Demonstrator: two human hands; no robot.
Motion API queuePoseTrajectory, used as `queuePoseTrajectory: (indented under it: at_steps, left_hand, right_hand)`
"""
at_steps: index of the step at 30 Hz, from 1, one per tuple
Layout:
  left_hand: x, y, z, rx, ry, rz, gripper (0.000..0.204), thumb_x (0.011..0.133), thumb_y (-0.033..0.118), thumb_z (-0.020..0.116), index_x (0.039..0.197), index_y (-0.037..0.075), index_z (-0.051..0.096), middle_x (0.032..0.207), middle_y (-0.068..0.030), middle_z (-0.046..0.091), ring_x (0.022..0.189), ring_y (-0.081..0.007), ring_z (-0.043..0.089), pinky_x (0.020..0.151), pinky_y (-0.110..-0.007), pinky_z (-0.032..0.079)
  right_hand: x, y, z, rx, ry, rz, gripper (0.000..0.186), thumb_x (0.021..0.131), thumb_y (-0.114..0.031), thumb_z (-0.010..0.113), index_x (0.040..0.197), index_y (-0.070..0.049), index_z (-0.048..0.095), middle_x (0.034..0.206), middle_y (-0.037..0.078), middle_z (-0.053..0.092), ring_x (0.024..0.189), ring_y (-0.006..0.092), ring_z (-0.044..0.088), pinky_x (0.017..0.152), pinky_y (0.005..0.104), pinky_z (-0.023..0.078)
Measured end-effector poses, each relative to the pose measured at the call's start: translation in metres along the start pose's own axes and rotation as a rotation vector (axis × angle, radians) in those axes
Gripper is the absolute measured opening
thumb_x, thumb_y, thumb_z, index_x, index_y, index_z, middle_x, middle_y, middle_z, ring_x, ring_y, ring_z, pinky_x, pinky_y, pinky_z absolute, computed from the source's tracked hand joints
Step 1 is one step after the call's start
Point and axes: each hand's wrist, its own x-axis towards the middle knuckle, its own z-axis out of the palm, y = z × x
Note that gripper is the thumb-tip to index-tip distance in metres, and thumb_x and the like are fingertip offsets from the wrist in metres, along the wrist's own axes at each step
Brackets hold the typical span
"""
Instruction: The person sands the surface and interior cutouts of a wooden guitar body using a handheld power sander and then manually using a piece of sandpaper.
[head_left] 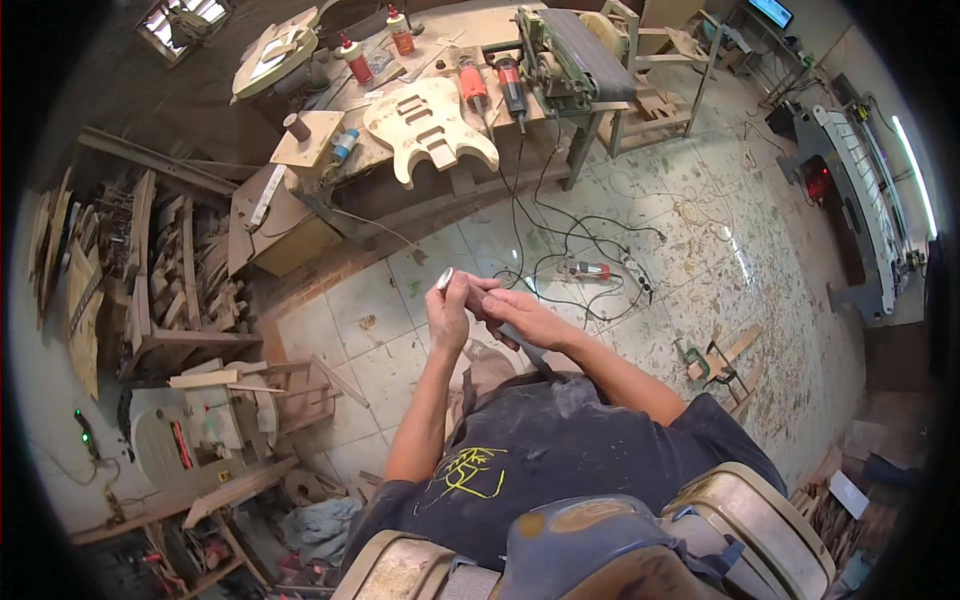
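Observation:
My left hand (449,318) is closed in front of my body around a small object with a pale, rounded end (445,279); its kind cannot be made out. Close beside it, my right hand (517,312) has its fingers bent round a brownish piece (478,298), which may be a strip of sandpaper. A grey strip (528,347) hangs below the right hand, and I cannot tell whether it joins that piece. Beyond the hands, an unpainted electric guitar body (428,128) with cut-out cavities lies on the workbench.
On the bench are two red glue bottles (356,62) (400,32), two power tools (472,86) (511,90) and a belt sander (585,60). Black cords (575,235) and another tool (588,270) lie on the tiled floor. Clamps (712,362) lie right; a wood rack (170,260) stands left.

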Motion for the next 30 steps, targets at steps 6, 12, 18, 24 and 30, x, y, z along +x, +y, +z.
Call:
queuePoseTrajectory:
  at_steps: [6,12,18,24,30]
  left_hand:
    - [0.052,-0.002,-0.044,-0.002,0.03,0.011,0.049,0.102,0.036,0.05,0.079,-0.004,0.066,0.069,-0.0116,0.067,0.074,-0.0202,0.068,0.076,-0.035,0.056]
    - [0.085,0.0,-0.086,-0.054,0.203,-0.043,0.049,0.101,0.04,0.052,0.083,-0.004,0.065,0.077,-0.0128,0.072,0.071,-0.0167,0.066,0.075,-0.033,0.055]
    - [0.114,0.0,-0.156,-0.079,0.621,0.046,0.04,0.098,0.036,0.059,0.08,0.0,0.065,0.076,-0.013,0.071,0.069,-0.0171,0.069,0.064,-0.032,0.056]
    - [0.104,0.033,-0.215,0.004,0.817,0.141,0.037,0.099,0.035,0.06,0.089,-0.001,0.064,0.08,-0.0092,0.07,0.078,-0.0127,0.066,0.074,-0.031,0.054]
    - [0.001,0.041,-0.206,0.116,1.522,0.087,0.042,0.1,0.036,0.054,0.083,0.0,0.066,0.077,-0.0096,0.069,0.076,-0.0145,0.065,0.073,-0.032,0.053]
  right_hand:
    - [0.069,-0.014,0.004,0.057,0.005,0.009,0.038,0.106,-0.041,0.044,0.091,-0.006,0.052,0.076,0.001,0.051,0.056,0.0089,0.05,0.051,0.0241,0.042]
    - [0.142,-0.036,0.0,0.055,-0.123,0.118,0.039,0.106,-0.043,0.045,0.091,-0.008,0.053,0.072,0.0,0.051,0.054,0.0084,0.049,0.05,0.0237,0.04]
    - [0.25,-0.039,0.019,-0.043,-0.409,0.199,0.039,0.106,-0.044,0.044,0.094,-0.008,0.055,0.074,0.002,0.056,0.056,0.0086,0.052,0.049,0.0238,0.042]
    - [0.344,-0.041,0.055,-0.13,-0.726,0.271,0.047,0.102,-0.052,0.048,0.103,-0.006,0.058,0.077,0.001,0.056,0.062,0.0108,0.055,0.053,0.0242,0.046]
    - [0.36,-0.014,0.157,-0.307,-1.24,0.531,0.056,0.1,-0.06,0.047,0.098,-0.004,0.056,0.076,0.003,0.055,0.06,0.0116,0.053,0.052,0.0253,0.043]
